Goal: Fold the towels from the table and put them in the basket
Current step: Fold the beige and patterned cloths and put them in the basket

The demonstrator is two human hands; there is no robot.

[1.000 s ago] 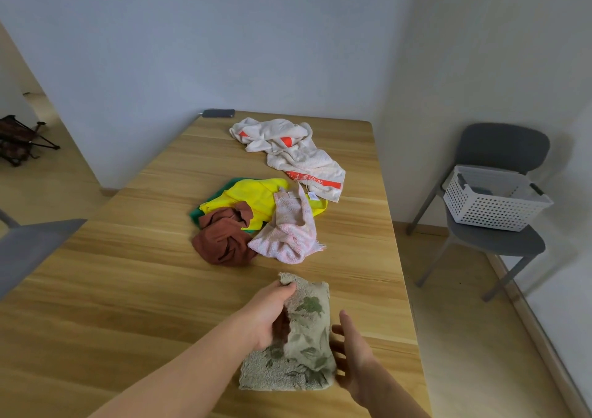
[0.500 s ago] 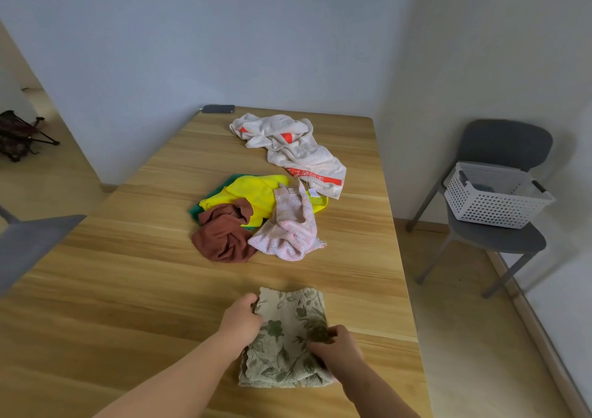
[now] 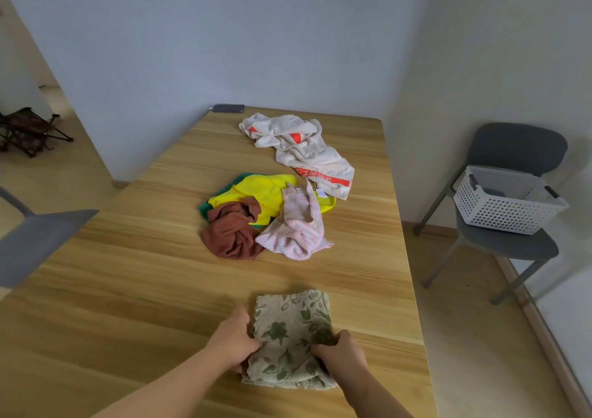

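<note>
A folded beige towel with a green leaf print (image 3: 290,331) lies near the front edge of the wooden table (image 3: 128,289). My left hand (image 3: 233,339) grips its left edge and my right hand (image 3: 341,352) grips its right edge. Farther back lie a crumpled brown towel (image 3: 234,233), a pink towel (image 3: 296,228), a yellow towel (image 3: 266,190) over a green one, and a white towel with red print (image 3: 304,151). The white perforated basket (image 3: 506,206) stands on a grey chair (image 3: 512,244) to the right of the table.
A dark flat object (image 3: 228,108) lies at the table's far edge by the wall. Another grey chair (image 3: 35,241) stands at the table's left side. A folded dark frame (image 3: 28,129) rests on the floor at the far left.
The towel was folded over from a standing half into a flat packet. My right hand went from open beside it to gripping its right edge. Both hands slid down toward its near end.
</note>
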